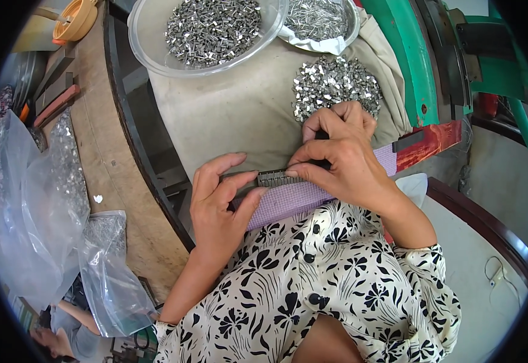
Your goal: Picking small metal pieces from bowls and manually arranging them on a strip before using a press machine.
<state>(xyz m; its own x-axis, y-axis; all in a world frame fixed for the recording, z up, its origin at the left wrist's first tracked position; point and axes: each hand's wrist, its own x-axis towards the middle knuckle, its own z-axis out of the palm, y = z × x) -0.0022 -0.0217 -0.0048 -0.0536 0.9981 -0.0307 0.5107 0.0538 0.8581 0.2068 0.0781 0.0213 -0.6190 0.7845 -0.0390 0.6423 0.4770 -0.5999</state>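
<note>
A short, dark slotted metal block (274, 178) with a row of upright divisions lies at the near edge of the work surface, by a purple woven cloth (285, 204). My left hand (217, 202) grips its left end between forefinger and thumb, the other fingers lifted apart. At its right end, my right hand (349, 158) has thumb and forefinger pinched on the block; whether a small piece is between them is hidden. The right hand's other fingers curl beside a loose pile of small shiny metal pieces (336, 85). Beige cloth (234, 115) covers the surface under the pile.
Beyond stand a clear plastic tub (149, 51) of metal pieces and a bowl (353, 30) of thin metal pins. Plastic bags (103, 272) lie on the wooden table (109, 163) at left, near an orange container (82, 21). Green machinery (406, 54) borders the right. Another person (73, 330) appears lower left.
</note>
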